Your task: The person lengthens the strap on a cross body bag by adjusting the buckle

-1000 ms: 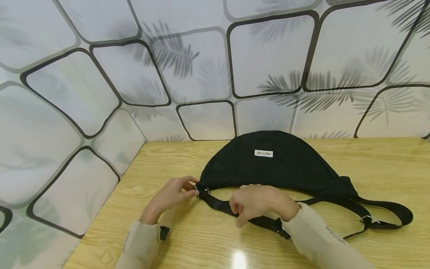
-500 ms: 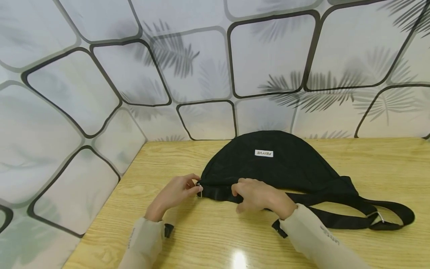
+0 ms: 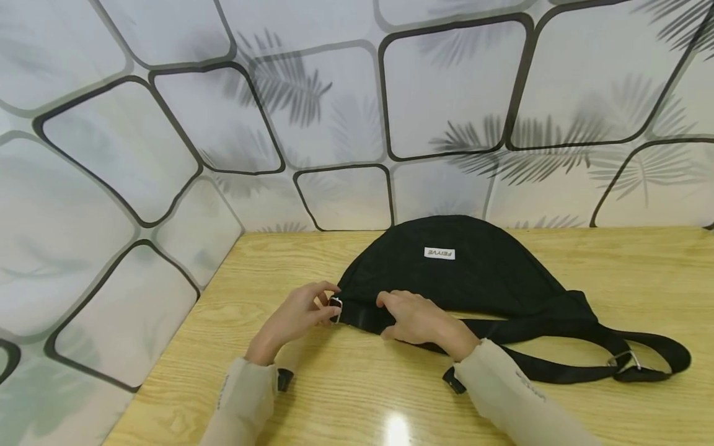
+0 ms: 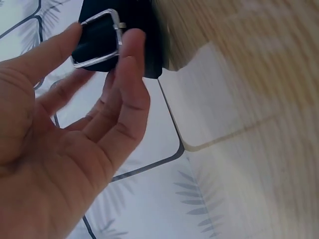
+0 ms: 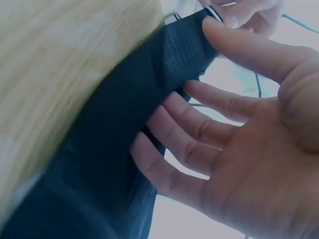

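A black half-moon crossbody bag [image 3: 463,272] with a white label [image 3: 439,253] lies flat on the table, its curved side toward the wall. My left hand [image 3: 298,317] pinches the silver slider buckle [image 4: 97,61] at the left end of the bag's black strap [image 3: 365,316]. In the left wrist view, thumb and fingers meet the metal frame from opposite sides. My right hand [image 3: 419,321] touches the strap a little to the right. Its thumb lies across the webbing and its fingers, nearly straight, rest along the edge in the right wrist view [image 5: 249,129].
The strap loops out to the right, past a second metal slider [image 3: 626,360]. A black clip end [image 3: 454,380] lies by the right sleeve, another black end [image 3: 284,379] beside the left sleeve. The patterned wall [image 3: 346,111] borders the wooden table [image 3: 357,396] behind and left.
The strap's left part has been drawn up against the bag's lower edge, closing the gap there. The left hand, holding the buckle, has shifted slightly right; the right hand's fingers have straightened.
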Motion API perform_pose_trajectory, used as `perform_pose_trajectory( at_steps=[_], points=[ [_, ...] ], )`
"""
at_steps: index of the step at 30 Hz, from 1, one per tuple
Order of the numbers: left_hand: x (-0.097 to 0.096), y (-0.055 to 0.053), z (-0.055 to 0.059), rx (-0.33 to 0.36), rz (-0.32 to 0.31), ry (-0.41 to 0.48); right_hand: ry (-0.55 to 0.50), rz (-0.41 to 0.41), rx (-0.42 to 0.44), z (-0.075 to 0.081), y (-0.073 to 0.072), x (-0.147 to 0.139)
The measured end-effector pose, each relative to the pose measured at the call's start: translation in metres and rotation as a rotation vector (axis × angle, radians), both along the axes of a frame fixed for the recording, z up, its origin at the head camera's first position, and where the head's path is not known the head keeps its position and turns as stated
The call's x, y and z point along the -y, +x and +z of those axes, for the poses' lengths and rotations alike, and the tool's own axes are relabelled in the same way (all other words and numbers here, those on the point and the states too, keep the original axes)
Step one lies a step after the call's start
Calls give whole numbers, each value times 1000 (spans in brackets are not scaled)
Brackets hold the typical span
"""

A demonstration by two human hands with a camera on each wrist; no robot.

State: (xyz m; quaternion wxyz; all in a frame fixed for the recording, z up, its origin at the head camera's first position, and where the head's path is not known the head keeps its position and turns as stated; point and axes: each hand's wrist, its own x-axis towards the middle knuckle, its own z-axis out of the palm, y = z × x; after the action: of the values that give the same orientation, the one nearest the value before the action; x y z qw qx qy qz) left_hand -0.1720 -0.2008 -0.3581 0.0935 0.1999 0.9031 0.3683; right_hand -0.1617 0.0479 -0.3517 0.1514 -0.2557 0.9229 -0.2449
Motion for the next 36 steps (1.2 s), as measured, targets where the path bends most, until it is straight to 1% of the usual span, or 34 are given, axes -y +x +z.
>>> perform_pose_trajectory(
  at_steps=[5, 10, 12, 14, 16, 21, 29, 33, 36],
  points=[
    [0, 0, 0, -75, -76, -22, -59, -20, -22, -4, -5, 3],
    [0, 0, -1, -163, -174, -15, -135, -2, -77, -8, -11, 5],
    [-1, -1, -2, -200, -204, -8, -173, 4, -82, -9, -14, 6],
    [-2, -2, -2, -231, -219, -5, -222, 6, -71, -10, -17, 7],
    [-3, -2, -2, -255, -223, -11, -272, 11, -54, -10, -20, 7],
    [-3, -2, -2, -283, -228, -29, -371, 33, -19, -12, -25, 7],
    [-3, -2, -1, -249, -213, -7, -487, 35, 33, -16, -30, 5],
    [-3, -3, 0, -229, -192, -13, -525, 11, 65, -18, -31, 7],
    [-2, -4, 0, -214, -176, -7, -552, -22, 106, -18, -32, 8]
  ],
)
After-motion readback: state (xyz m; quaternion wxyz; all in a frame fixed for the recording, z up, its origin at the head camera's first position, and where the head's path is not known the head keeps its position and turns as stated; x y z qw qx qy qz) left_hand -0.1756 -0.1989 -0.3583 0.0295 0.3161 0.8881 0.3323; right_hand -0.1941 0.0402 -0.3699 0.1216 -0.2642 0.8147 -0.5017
